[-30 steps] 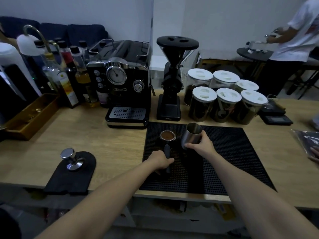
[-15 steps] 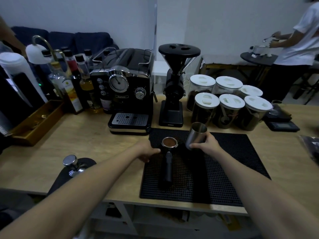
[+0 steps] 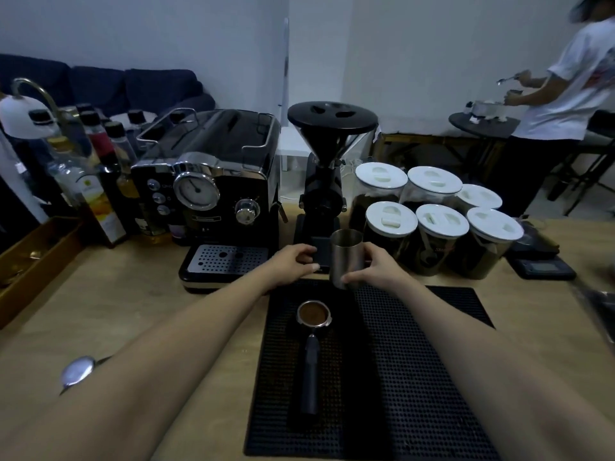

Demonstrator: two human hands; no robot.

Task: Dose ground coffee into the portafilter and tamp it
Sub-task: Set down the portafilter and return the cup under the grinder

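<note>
we stand at a wooden counter [image 3: 109, 304] crowded with an espresso machine [image 3: 213, 197], a black grinder [image 3: 324, 181] and a cluster of white-lidded jars [image 3: 432, 224]; a person in a white shirt [image 3: 579, 81] works at a dark table far behind. a black rubber mat [image 3: 416, 377] covers the near middle of the counter, and on it the portafilter [image 3: 312, 316] lies flat, handle toward us, its basket filled with brown ground coffee [image 3: 312, 312], loose and apparently not yet pressed. no hand touches it. beyond the mat's far edge our right hand [image 3: 376, 271] wraps its fingers around a steel dosing cup [image 3: 346, 257], held upright at the grinder's base. our left hand [image 3: 296, 261] rests against that base just beside the cup, fingers curled; whether it grips anything we cannot tell. the tamper [image 3: 78, 372] sits well apart at the near left, half hidden by our left forearm. we judge the dosing done and the cup on its way back to the grinder; what is left is to fetch the tamper and press the grounds.
</note>
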